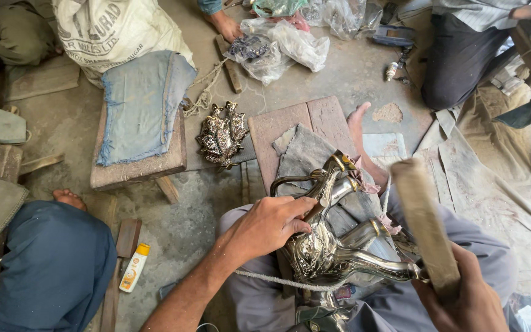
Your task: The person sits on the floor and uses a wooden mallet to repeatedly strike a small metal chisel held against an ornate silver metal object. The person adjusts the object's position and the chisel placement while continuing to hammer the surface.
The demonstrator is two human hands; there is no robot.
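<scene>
Ornate silver metal casting [330, 243] laid across lap on grey cloth [305, 154], over reddish stone slab [278, 126]. Left hand [268, 224] clamped over casting's upper part, fingers curled tight around it. Right hand [468, 295] closed around wooden mallet [425, 221], head raised just above casting's spout. Rope [278, 280] passed under casting. Second ornate metal piece [221, 135] left on floor, well apart. Yellow-capped bottle [134, 267] lying near another person's knee [56, 264].

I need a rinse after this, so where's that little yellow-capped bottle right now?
In the head view, the bottle lies on the floor at lower left, beside a wooden strip, between the neighbour's blue-clad knee and the left hand's forearm.
</scene>
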